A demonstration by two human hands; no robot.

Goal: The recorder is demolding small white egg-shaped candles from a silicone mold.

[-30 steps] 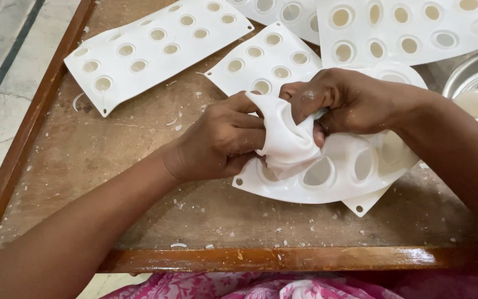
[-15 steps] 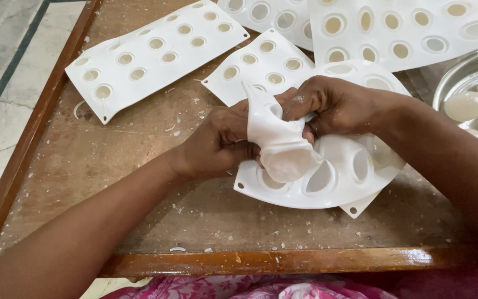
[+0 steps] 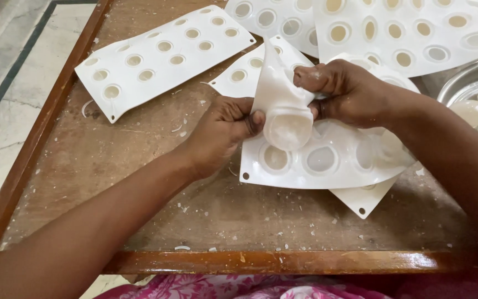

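Observation:
A white flexible mould sheet (image 3: 327, 158) with oval cavities lies on a brown wooden table (image 3: 139, 166). Its near-left corner (image 3: 280, 94) is folded upward and one cavity (image 3: 287, 128) bulges out. My left hand (image 3: 222, 133) pinches that folded corner from the left, thumb against the bulged cavity. From the right, my right hand (image 3: 349, 91) grips the same fold with fingers curled over its top edge. Whether a cast piece sits inside the bulged cavity cannot be told.
More white mould sheets lie around: one long sheet (image 3: 161, 52) at the back left, one (image 3: 244, 75) under the held sheet, others (image 3: 410, 30) at the back right. A metal bowl (image 3: 460, 83) with pale oval pieces (image 3: 471, 111) stands at the right. White crumbs dot the table; a raised wooden rim (image 3: 283, 261) runs along the front.
The folded corner of the mould has been pulled up higher and straighter. Both hands have shifted slightly up and apart, and the pushed-out cavity now faces the camera.

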